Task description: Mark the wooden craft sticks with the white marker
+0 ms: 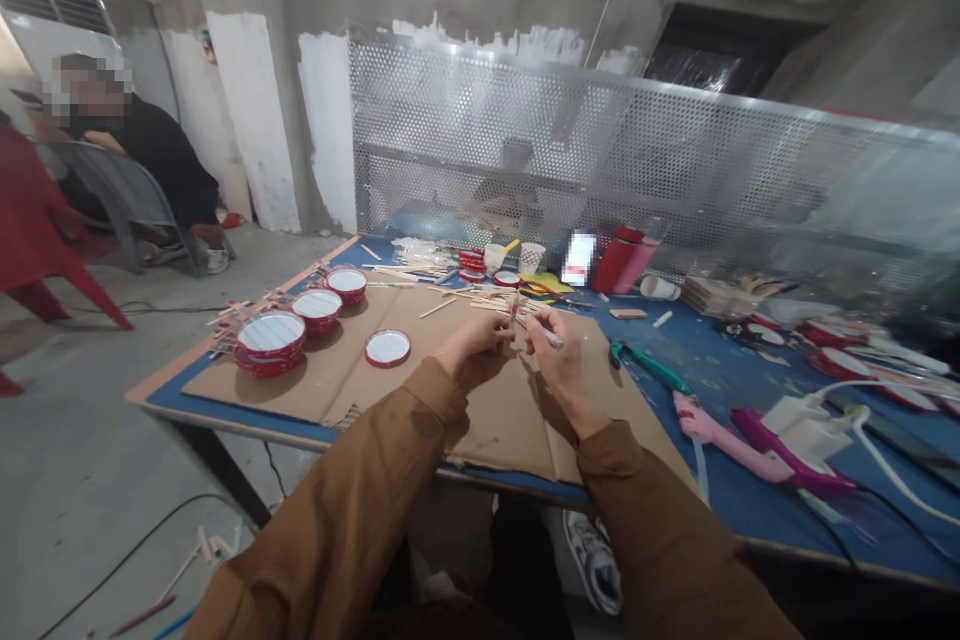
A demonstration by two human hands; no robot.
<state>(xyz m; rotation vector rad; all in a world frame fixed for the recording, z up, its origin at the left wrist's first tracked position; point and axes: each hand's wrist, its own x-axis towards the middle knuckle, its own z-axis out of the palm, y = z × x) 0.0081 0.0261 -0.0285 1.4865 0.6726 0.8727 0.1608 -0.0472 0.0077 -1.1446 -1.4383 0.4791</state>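
Observation:
Over the brown cardboard sheet (pixel 480 420), my two hands are close together. My left hand (pixel 484 345) is closed on a thin wooden stick (pixel 514 308) that points up from the fingers. A slim, light-coloured pen (pixel 553 338) is gripped in my right hand (pixel 556 360), its end sticking out to the right. More wooden sticks (pixel 495 301) lie loosely just beyond my hands. To the left of them, a small round drum (pixel 388 348) with a white face and red rim lies flat. Stacks of similar drums (pixel 270 340) stand along the cardboard's left side.
Pink hot-glue gun (pixel 727 440), green-handled pliers (pixel 649 367) and a purple power strip (pixel 795 455) with cables lie at right. A phone (pixel 579 258), red bottle (pixel 619 260) and paper cups (pixel 532 257) stand behind. Beyond is a perforated metal screen (pixel 450 140). A person (pixel 150 140) sits far left.

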